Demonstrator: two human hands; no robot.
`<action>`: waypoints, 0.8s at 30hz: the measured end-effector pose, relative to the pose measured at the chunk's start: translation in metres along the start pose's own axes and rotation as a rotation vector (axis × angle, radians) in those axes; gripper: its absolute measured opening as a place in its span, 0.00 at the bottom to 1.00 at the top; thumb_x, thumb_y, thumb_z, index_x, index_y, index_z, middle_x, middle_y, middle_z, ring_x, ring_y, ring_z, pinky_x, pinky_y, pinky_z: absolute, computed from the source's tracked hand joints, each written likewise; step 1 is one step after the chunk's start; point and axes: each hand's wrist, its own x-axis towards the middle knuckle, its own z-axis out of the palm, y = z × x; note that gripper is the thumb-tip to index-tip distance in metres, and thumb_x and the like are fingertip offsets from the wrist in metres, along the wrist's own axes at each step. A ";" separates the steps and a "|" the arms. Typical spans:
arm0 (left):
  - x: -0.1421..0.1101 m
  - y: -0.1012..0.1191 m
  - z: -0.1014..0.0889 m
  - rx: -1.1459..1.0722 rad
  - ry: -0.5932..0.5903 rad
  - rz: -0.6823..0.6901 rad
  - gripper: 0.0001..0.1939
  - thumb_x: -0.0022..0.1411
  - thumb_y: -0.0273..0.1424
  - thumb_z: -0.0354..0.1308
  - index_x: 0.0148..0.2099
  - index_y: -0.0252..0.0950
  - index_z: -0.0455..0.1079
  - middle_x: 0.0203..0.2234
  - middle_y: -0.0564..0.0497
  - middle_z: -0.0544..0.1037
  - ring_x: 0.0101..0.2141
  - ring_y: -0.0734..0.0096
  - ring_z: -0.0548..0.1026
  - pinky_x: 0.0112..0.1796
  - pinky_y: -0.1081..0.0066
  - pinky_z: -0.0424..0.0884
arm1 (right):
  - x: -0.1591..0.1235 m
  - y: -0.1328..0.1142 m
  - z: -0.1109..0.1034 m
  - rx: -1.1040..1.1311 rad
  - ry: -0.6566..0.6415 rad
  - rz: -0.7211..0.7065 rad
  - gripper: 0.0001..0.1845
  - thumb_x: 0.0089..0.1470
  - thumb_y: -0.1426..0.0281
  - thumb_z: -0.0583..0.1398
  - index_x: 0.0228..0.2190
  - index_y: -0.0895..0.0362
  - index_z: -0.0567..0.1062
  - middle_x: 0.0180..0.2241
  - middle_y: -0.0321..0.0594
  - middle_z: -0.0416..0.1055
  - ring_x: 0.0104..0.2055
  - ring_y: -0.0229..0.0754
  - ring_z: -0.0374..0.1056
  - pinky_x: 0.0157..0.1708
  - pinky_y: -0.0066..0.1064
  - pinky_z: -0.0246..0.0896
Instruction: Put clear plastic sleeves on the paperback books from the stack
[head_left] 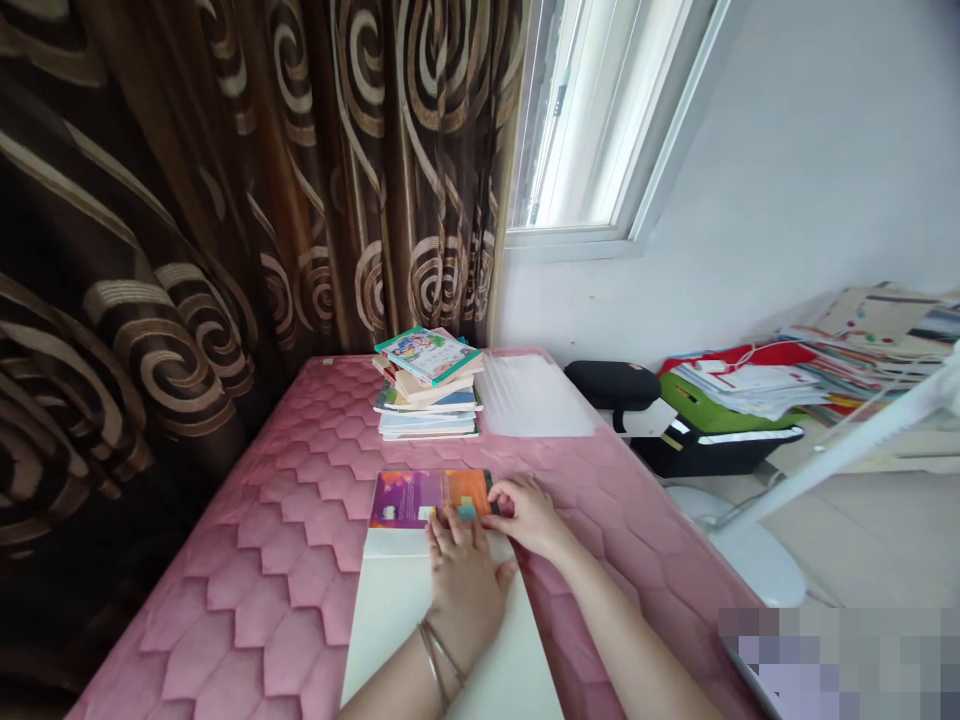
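A purple and orange book (420,497) lies on the pink quilted surface (292,560), at the far end of a large cream sheet (390,620). My left hand (463,580) lies flat with fingers stretched out, its fingertips on the book's near edge and its palm on the sheet. My right hand (525,512) rests at the book's right edge, fingers curled against it. Thin bangles circle my left wrist.
A stack of books (429,385) sits at the far end, beside a clear plastic sheet (529,395). A brown patterned curtain (225,200) hangs on the left. To the right are a black chair armrest (611,380), piled papers (757,385) and a white fan base (750,550).
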 end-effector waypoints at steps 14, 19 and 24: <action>-0.001 -0.003 0.006 -0.056 0.056 0.035 0.33 0.62 0.50 0.45 0.61 0.33 0.62 0.59 0.33 0.62 0.59 0.39 0.56 0.55 0.45 0.54 | 0.041 0.004 0.002 -0.126 0.100 0.199 0.16 0.47 0.54 0.61 0.21 0.54 0.71 0.30 0.37 0.74 0.39 0.46 0.66 0.37 0.35 0.49; -0.002 -0.003 -0.002 -0.113 0.027 0.034 0.35 0.62 0.52 0.41 0.60 0.31 0.63 0.59 0.33 0.61 0.59 0.39 0.56 0.55 0.46 0.54 | 0.056 0.004 0.005 -0.178 0.120 0.283 0.18 0.48 0.52 0.60 0.21 0.54 0.71 0.29 0.39 0.75 0.39 0.48 0.68 0.37 0.36 0.51; -0.002 -0.004 -0.003 -0.120 0.015 0.023 0.35 0.62 0.51 0.41 0.60 0.31 0.63 0.59 0.32 0.61 0.59 0.40 0.56 0.55 0.45 0.54 | 0.043 0.010 0.004 -0.118 0.123 0.178 0.15 0.46 0.56 0.62 0.26 0.54 0.70 0.34 0.39 0.74 0.40 0.46 0.67 0.36 0.34 0.52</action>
